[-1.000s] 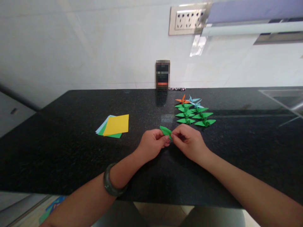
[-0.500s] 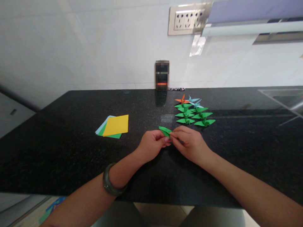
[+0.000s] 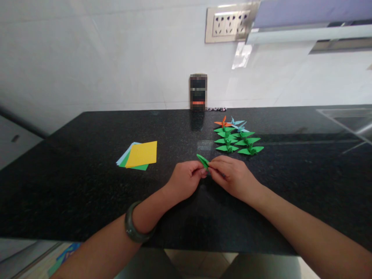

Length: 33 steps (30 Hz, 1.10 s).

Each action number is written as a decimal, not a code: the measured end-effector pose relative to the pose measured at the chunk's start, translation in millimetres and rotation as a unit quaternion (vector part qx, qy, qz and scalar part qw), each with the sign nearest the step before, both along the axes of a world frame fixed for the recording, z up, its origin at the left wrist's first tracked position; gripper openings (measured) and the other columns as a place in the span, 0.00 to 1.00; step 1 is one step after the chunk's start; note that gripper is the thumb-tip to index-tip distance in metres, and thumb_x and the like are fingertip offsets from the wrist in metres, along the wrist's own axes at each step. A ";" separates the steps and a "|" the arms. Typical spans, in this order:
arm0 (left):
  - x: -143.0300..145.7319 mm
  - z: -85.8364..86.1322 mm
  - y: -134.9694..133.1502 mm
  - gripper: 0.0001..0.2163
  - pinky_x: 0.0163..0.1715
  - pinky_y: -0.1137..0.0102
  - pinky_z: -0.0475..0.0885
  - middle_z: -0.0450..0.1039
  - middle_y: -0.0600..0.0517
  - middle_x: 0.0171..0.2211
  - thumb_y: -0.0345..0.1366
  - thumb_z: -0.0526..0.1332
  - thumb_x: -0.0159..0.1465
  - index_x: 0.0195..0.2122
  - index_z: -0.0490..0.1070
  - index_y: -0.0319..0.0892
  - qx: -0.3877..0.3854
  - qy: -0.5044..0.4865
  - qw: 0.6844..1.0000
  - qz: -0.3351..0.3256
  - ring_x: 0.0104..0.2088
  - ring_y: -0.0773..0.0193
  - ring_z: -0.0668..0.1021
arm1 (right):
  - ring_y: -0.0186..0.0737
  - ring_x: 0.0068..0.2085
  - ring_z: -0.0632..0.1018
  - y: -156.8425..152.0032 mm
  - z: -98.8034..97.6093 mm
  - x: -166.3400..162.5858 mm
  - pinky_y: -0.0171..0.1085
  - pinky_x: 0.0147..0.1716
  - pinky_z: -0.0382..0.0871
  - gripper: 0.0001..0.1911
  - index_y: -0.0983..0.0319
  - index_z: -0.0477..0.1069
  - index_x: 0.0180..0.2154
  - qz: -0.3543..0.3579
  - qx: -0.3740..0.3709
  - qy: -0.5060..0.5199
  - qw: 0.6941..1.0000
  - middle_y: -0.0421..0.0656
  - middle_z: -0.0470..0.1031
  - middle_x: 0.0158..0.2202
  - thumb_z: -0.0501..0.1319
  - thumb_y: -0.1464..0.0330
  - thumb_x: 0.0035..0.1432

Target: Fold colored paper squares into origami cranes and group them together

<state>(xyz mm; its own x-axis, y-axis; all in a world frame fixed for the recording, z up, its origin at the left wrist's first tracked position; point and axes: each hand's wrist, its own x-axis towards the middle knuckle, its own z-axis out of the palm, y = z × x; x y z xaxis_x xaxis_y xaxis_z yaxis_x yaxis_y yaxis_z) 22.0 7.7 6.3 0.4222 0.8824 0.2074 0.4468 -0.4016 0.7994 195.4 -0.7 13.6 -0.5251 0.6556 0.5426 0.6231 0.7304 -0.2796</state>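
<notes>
A small folded piece of green origami paper (image 3: 202,160) is pinched between my two hands, just above the dark counter. My left hand (image 3: 186,179) grips its lower left side with thumb and fingers closed, a bangle on that wrist. My right hand (image 3: 232,175) pinches it from the right with thumb and fingertips. The lower part of the paper is hidden behind my fingers. Beyond my right hand stand several green paper cranes (image 3: 227,148) in two columns, with an orange paper crane (image 3: 224,123) and light blue paper cranes (image 3: 240,127) behind them.
A fanned stack of yellow, green and light blue paper squares (image 3: 142,154) lies to the left on the black counter (image 3: 87,186). A dark upright device (image 3: 198,92), partly pixelated, leans against the wall with a beaded strap (image 3: 217,109). A socket panel (image 3: 229,24) is on the wall.
The green folded paper has tilted more upright and looks narrower between my fingers. Both hands keep their pinch and have barely moved.
</notes>
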 end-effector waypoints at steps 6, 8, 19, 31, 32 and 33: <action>0.2 4.0 -3.2 0.05 0.32 0.72 0.69 0.73 0.52 0.27 0.29 0.55 0.58 0.30 0.71 0.39 0.130 0.037 0.991 -0.004 0.29 0.66 0.74 | 0.36 0.29 0.73 -0.5 -1.7 -2.0 0.33 0.29 0.68 0.06 0.65 0.70 0.31 -0.017 -0.021 0.045 0.999 0.45 0.73 0.28 0.55 0.75 0.53; 0.2 3.8 -2.8 0.05 0.33 0.71 0.69 0.72 0.50 0.28 0.28 0.54 0.58 0.30 0.70 0.39 0.160 0.036 0.986 -0.018 0.31 0.66 0.73 | 0.34 0.28 0.72 -0.7 -2.5 -2.8 0.33 0.27 0.67 0.05 0.65 0.69 0.31 -0.023 -0.050 0.072 0.996 0.44 0.71 0.28 0.55 0.76 0.51; -0.8 6.4 -3.8 0.03 0.37 0.68 0.69 0.69 0.47 0.32 0.27 0.53 0.58 0.31 0.65 0.38 0.257 0.035 0.965 -0.047 0.36 0.63 0.71 | 0.30 0.24 0.68 1.8 -9.0 -2.9 0.30 0.23 0.62 0.01 0.62 0.68 0.30 -0.014 -0.219 0.258 0.941 0.38 0.68 0.24 0.59 0.71 0.52; -0.5 3.4 -4.8 0.03 0.40 0.68 0.72 0.75 0.47 0.36 0.28 0.57 0.58 0.31 0.70 0.40 0.310 -0.033 0.950 -0.012 0.39 0.64 0.76 | 0.29 0.22 0.67 3.4 -10.4 -2.7 0.31 0.22 0.61 0.04 0.62 0.68 0.27 0.037 -0.292 0.336 0.894 0.37 0.68 0.22 0.58 0.75 0.46; -0.5 3.3 -4.9 0.03 0.40 0.68 0.72 0.76 0.47 0.36 0.28 0.57 0.58 0.31 0.70 0.40 0.306 -0.038 0.951 -0.015 0.38 0.64 0.76 | 0.30 0.23 0.67 3.6 -10.2 -2.4 0.31 0.22 0.61 0.04 0.62 0.68 0.27 0.036 -0.293 0.336 0.894 0.36 0.68 0.21 0.58 0.75 0.45; -0.5 3.3 -4.9 0.03 0.39 0.68 0.72 0.76 0.47 0.36 0.28 0.58 0.57 0.30 0.70 0.40 0.301 -0.043 0.952 -0.017 0.38 0.64 0.77 | 0.30 0.23 0.67 3.8 -10.1 -1.9 0.31 0.22 0.61 0.04 0.62 0.68 0.26 0.037 -0.295 0.335 0.894 0.36 0.67 0.21 0.58 0.75 0.45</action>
<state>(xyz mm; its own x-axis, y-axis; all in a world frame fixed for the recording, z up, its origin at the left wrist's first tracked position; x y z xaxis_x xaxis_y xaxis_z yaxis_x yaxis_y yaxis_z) 21.4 2.9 9.6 0.4066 0.5789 0.7068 0.3691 -0.8118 0.4526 193.5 3.1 3.6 -0.2656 0.9082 0.3235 0.1267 0.3656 -0.9221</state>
